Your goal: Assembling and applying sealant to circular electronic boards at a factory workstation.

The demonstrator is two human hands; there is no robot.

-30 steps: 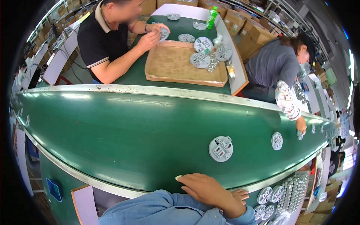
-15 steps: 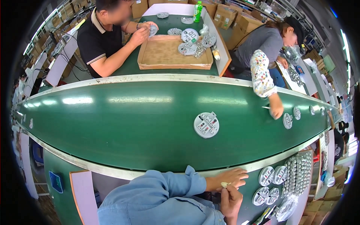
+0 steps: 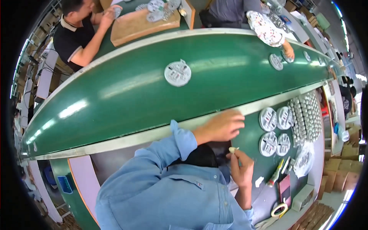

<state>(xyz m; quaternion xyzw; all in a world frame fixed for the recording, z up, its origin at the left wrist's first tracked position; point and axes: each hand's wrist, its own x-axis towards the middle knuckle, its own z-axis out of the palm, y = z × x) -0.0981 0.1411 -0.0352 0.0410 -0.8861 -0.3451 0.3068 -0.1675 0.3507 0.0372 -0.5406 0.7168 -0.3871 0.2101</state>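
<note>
My left hand (image 3: 224, 124) is over the near rail of the green conveyor belt, its fingers stretched out and nothing seen in them. Below it, my right hand (image 3: 242, 168) pinches a small cream-coloured piece (image 3: 233, 150) between thumb and fingertips; its exact kind is too small to tell. To the right of both hands, several round grey-white discs with fitted parts (image 3: 268, 144) lie on the green bench. Beside them are rows of small silvery round parts (image 3: 305, 117). A similar disc (image 3: 177, 73) lies on the belt, apart from my hands.
A clear plastic bag (image 3: 304, 159), a yellow-green tube (image 3: 275, 173), a tape roll (image 3: 279, 209) and a white box (image 3: 303, 197) lie at right. Across the belt (image 3: 138, 96), one person sits by a cardboard tray (image 3: 142, 28); another person's hand (image 3: 288, 51) touches a disc.
My view has turned and shifted, bringing more of the right-hand bench in. My hands have moved apart, the cream piece staying in my right fingers. The far person's hand has reached a disc.
</note>
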